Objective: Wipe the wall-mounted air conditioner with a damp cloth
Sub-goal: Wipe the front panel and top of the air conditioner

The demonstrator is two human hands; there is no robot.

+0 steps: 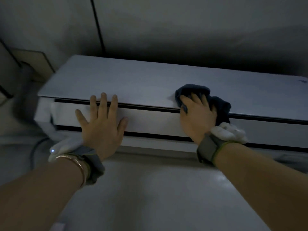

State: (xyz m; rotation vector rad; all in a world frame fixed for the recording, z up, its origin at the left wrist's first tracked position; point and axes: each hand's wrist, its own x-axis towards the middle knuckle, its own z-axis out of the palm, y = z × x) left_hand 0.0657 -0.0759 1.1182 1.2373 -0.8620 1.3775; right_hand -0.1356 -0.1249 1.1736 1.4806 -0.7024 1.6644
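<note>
A white wall-mounted air conditioner (141,80) stretches across the view, seen from below in dim light. My left hand (101,120) lies flat and open against its lower front flap, fingertips reaching over the dark slot onto the front panel. My right hand (196,117) presses a dark blue cloth (218,104) against the front panel's lower edge, right of centre. The cloth bunches out above and to the right of my fingers. Both wrists wear grey straps with white devices.
The grey wall (150,197) runs below the unit. A dark cable (98,24) climbs the wall above the unit's left part. A beige panel and dark pipe (25,67) sit at the unit's left end. The ceiling is close above.
</note>
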